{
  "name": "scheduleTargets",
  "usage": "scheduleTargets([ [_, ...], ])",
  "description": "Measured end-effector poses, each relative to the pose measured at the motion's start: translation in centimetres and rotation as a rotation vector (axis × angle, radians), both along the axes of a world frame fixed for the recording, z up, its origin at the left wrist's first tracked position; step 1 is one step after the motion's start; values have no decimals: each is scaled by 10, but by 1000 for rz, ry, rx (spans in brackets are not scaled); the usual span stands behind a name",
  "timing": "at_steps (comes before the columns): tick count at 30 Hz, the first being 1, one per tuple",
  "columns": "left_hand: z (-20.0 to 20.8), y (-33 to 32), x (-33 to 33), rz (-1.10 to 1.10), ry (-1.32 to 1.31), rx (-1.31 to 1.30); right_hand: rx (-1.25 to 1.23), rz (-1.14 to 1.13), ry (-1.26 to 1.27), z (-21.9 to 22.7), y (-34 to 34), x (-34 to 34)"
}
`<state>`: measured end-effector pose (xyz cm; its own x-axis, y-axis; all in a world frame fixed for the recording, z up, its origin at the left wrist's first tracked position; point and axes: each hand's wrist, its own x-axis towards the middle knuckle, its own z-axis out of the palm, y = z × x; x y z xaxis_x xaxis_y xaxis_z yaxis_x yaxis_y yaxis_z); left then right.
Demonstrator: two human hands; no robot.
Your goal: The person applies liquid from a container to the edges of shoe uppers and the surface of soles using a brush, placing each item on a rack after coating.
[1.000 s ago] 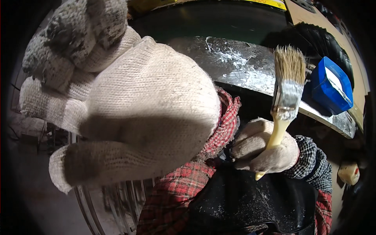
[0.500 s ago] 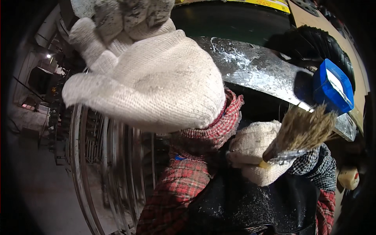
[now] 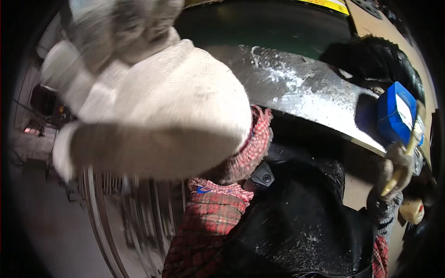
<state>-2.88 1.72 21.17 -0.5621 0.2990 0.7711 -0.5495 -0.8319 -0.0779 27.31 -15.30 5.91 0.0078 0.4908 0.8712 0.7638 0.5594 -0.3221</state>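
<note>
My left hand [image 3: 171, 102] fills the upper left in a white knitted glove with dark-stained fingers. Its thumb stretches left, apart from the loosely bent fingers, and I make out nothing held in it. At the right edge, my right hand [image 3: 397, 169], also gloved, is closed round a brush [image 3: 397, 181] with a yellowish handle. The brush reaches up against the near side of a blue plastic tub [image 3: 390, 111]. White material shows inside the tub. The bristles are seen edge-on and blurred.
A metal ledge [image 3: 315, 92] smeared with white runs below a dark green surface [image 3: 264, 25]. Behind the tub lies a black ribbed object [image 3: 394, 58]. Curved metal rails [image 3: 99, 217] stand at lower left. A black apron [image 3: 296, 227] covers my lap.
My right hand has carried the brush from over my lap rightward to the blue tub. My left hand has shifted left and slightly down, its thumb now in shadow.
</note>
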Motion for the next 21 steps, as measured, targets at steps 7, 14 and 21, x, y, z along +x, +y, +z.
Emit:
scheduleTargets([
  [7,-134,149,79,16,1289,-779,35,-594,298,34,-40,171],
  [14,-161,159,221,-818,1365,-1522,-353,-951,156,79,3,297],
  [21,-180,170,273,-1458,1006,-1368,-968,-880,426,73,117,368],
])
